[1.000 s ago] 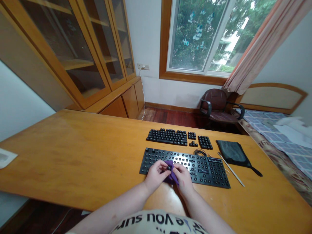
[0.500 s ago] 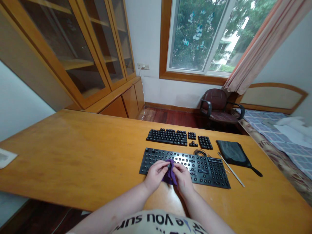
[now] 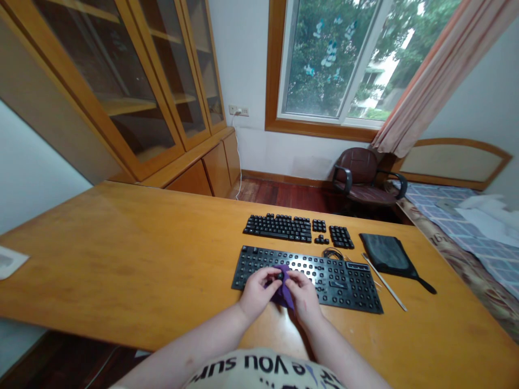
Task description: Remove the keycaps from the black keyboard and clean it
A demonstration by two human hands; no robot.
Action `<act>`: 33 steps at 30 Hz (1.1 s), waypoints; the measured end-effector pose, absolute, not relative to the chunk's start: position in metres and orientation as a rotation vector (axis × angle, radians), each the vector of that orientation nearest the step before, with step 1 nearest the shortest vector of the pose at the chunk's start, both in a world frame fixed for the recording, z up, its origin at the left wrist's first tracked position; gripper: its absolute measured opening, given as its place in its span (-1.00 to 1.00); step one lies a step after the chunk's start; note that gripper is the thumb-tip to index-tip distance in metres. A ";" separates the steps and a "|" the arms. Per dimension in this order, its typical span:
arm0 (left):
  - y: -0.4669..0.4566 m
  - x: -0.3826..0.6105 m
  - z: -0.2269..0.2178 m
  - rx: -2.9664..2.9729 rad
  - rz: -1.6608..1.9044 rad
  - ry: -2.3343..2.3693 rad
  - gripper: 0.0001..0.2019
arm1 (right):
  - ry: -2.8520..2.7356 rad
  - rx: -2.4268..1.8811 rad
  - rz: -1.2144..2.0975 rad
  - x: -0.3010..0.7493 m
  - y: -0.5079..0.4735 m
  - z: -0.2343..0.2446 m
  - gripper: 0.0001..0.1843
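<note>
- Two hands meet at lower centre: left hand point(image 3: 256, 292) and right hand point(image 3: 304, 294) both pinch a purple cloth point(image 3: 285, 292), seemingly wrapping a keycap point(image 3: 279, 276).
- The keyboard base point(image 3: 348, 281) lies just beyond them, lengthwise left-right.

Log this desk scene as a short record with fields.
left hand: pinches a small black piece, likely a keycap
right hand: holds the purple cloth against that piece
under the hands: keyboard base, keycaps off, flat on the wooden desk
behind the base: loose keycaps laid out in keyboard order
right of the base: coiled cable, thin stick, flat black tool with a handle
</note>
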State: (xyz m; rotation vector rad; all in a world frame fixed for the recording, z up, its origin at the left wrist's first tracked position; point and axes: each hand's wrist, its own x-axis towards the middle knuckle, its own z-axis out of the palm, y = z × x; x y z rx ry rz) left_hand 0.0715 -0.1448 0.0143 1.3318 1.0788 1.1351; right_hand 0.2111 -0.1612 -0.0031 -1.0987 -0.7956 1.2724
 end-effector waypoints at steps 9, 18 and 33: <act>-0.145 0.071 0.015 1.351 1.148 1.101 -0.82 | -0.857 -1.111 1.185 0.212 -0.161 -0.002 -0.75; -0.144 0.068 0.014 1.461 1.220 1.136 -0.91 | -1.033 -1.076 1.155 0.216 -0.160 0.001 -0.93; -0.143 0.066 0.019 1.551 1.122 1.129 -0.79 | -0.983 -1.046 1.200 0.216 -0.160 -0.011 -0.91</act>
